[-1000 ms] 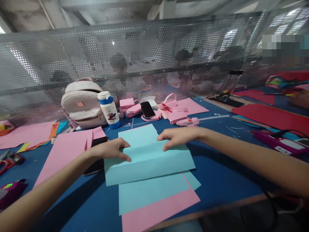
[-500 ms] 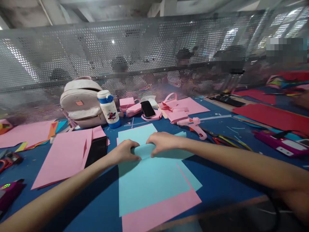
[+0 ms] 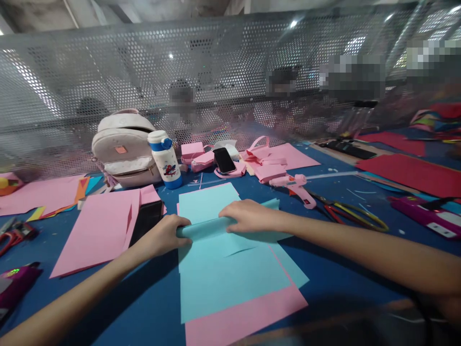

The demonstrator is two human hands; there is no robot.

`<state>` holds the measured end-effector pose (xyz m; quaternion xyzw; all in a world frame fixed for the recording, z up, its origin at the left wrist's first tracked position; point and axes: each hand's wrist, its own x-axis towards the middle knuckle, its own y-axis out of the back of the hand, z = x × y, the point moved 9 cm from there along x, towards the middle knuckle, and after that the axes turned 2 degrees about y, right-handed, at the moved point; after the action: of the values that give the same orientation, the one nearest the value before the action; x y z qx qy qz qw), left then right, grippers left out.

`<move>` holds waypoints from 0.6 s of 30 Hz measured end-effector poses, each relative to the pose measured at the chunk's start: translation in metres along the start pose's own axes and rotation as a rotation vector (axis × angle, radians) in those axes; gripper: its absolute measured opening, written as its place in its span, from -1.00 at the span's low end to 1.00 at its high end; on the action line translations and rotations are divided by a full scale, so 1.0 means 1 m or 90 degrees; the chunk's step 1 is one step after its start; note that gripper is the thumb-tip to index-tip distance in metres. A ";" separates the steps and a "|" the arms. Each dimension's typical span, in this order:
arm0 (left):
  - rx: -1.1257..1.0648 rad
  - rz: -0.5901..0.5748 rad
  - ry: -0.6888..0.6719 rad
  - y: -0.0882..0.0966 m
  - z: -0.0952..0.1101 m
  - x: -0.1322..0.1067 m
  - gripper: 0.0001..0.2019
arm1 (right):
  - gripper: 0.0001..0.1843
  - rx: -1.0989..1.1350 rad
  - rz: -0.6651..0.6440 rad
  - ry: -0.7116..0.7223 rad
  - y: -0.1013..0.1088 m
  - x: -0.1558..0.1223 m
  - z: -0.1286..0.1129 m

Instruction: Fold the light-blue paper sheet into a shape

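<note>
A light blue sheet of paper [image 3: 207, 229], bent over into a fold, lies across a stack of blue sheets [image 3: 230, 283] in front of me. My left hand [image 3: 168, 235] pinches the left end of the fold between thumb and fingers. Closed on the same fold nearer its middle is my right hand [image 3: 248, 216], thumb below and fingers above. A small crease shows in the paper under the right hand. Beneath the blue stack, a pink sheet [image 3: 248, 317] sticks out at the front.
Behind stand a white backpack [image 3: 124, 149] and a bottle [image 3: 165, 161]. A phone [image 3: 224, 161], pink glue gun [image 3: 295, 187] and scissors [image 3: 355, 214] lie beyond my right hand. Pink sheets [image 3: 97, 230] are at left, red paper [image 3: 410, 175] at right. People sit behind a perforated screen [image 3: 223, 62].
My left hand has slid left along the fold to the paper's left side, away from my right hand. The right hand stays on the fold. The view has shifted slightly.
</note>
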<state>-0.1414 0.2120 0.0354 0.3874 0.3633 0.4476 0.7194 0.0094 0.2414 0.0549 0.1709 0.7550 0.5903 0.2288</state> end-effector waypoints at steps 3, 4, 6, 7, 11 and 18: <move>-0.007 0.009 0.007 0.001 -0.009 -0.008 -0.89 | -0.75 -0.016 0.016 -0.002 -0.002 -0.003 -0.001; -0.012 0.014 0.009 0.001 -0.012 -0.010 -0.88 | -0.74 -0.021 0.019 -0.002 -0.002 -0.004 -0.001; -0.023 0.025 0.013 0.001 -0.017 -0.015 -0.85 | -0.73 -0.032 0.021 -0.001 -0.002 -0.005 -0.002; -0.029 0.028 0.014 0.001 -0.018 -0.018 -0.84 | -0.73 -0.038 0.023 0.000 -0.002 -0.005 -0.003; -0.038 0.050 0.001 0.003 -0.017 -0.023 -0.85 | -0.69 -0.046 0.029 0.012 0.001 -0.001 -0.012; -0.059 0.065 -0.004 0.004 -0.020 -0.024 -0.85 | -0.79 -0.038 0.059 0.056 -0.001 0.020 -0.037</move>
<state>-0.1682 0.1954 0.0349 0.3728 0.3198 0.4990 0.7140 -0.0276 0.2213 0.0585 0.1728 0.7377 0.6293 0.1729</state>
